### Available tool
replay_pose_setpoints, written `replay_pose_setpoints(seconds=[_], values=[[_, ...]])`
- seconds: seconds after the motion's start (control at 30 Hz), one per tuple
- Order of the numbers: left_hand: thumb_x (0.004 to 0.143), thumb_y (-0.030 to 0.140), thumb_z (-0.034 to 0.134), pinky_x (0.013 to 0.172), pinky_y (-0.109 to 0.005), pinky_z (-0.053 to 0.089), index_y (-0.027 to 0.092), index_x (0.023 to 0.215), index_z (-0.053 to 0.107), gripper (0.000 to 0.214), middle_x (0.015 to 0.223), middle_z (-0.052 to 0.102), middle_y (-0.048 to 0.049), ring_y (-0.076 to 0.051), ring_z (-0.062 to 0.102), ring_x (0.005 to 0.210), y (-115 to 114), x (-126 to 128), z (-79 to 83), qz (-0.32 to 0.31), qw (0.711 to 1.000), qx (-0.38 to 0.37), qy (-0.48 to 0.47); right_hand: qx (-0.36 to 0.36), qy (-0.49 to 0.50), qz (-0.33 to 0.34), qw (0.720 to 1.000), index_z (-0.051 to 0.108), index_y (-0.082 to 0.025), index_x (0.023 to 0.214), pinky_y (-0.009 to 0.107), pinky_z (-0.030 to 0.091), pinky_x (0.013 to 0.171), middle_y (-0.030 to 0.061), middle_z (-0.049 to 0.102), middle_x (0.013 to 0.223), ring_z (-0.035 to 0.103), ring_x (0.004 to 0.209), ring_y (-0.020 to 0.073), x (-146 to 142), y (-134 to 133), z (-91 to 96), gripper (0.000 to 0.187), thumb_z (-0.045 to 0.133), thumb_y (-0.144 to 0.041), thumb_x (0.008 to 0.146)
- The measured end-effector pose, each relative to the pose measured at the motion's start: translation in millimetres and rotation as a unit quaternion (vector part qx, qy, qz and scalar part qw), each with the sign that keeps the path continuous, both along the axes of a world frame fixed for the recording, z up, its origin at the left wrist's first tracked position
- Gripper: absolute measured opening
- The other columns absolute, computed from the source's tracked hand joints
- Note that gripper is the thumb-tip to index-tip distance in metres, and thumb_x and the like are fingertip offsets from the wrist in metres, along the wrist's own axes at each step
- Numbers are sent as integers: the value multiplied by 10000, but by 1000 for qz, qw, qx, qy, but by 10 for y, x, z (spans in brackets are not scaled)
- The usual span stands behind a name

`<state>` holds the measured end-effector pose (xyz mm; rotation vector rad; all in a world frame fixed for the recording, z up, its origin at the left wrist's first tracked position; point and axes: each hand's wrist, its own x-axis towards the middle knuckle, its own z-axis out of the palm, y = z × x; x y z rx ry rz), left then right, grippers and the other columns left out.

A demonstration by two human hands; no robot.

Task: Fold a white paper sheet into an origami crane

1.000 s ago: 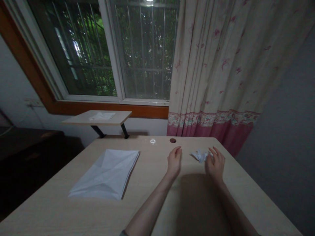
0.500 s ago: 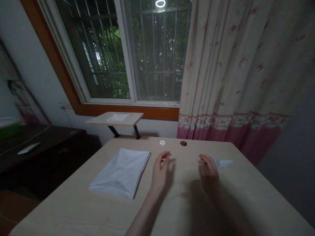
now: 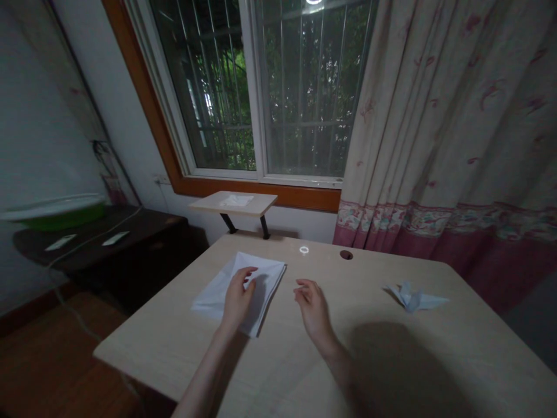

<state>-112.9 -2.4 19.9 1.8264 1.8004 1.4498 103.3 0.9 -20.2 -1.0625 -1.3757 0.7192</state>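
Note:
A stack of white paper sheets (image 3: 265, 273) with crease lines lies on the left of the pale wooden table (image 3: 348, 360). My left hand (image 3: 238, 297) is over this stack, fingers curved and apart, holding nothing. Whether its fingers touch the paper I cannot tell. To the right of the stack, my right hand (image 3: 312, 305) hovers above the bare tabletop, its fingers bent and apart with nothing between them. A folded white paper crane (image 3: 413, 299) rests farther right on the table, away from both hands.
At the table's back left stands a small raised shelf (image 3: 209, 203) with a crumpled white paper (image 3: 237, 200) on it. A round cable hole (image 3: 346, 255) is near the back edge. On a dark side table (image 3: 148, 238) at left sits a green basin (image 3: 65, 213).
Both hands have moved left, the left one from beside the paper stack to over it. The right hand has left the paper crane's side. My view has turned left.

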Motion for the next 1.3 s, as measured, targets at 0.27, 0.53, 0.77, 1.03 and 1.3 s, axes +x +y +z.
replay_pose_setpoints(seconds=[0.27,0.53,0.77,1.03,1.3], values=[[832,178,505,1013,-448,482,177,1083,632,282,1157,645,-128,-301,608,1134,150,-506,-89,86,986,2,140,-20,-55,17,998,735,-200,875,364,543,846,76,659,963,651,865,213,-480,76,-113,166,599,-140,801],[895,295,582,994,-467,481,98,1242,591,399,1357,570,-215,-369,579,1203,107,-574,-277,189,934,-44,300,-28,-105,12,994,722,-191,851,383,529,890,94,634,968,634,919,237,-663,27,-178,106,627,-145,835],[899,340,611,1048,-522,406,76,1260,612,447,1350,586,-241,-389,565,1207,89,-547,-321,233,901,-92,356,-27,-134,6,991,712,-201,803,405,492,941,96,627,963,606,987,262,-693,-3,-165,51,677,-183,834],[879,292,565,1107,-519,342,72,1151,688,371,1252,647,-187,-366,575,1138,54,-504,-237,219,906,-47,360,-26,-123,12,992,698,-210,800,403,478,956,80,614,955,586,997,254,-689,-12,-134,120,656,-99,781],[919,259,461,1146,-548,258,116,1080,733,347,1120,705,-147,-331,610,1041,-17,-390,-93,249,913,13,321,-40,-58,29,997,698,-208,804,333,514,825,60,637,936,619,866,207,-633,-4,-104,71,633,-180,791]])
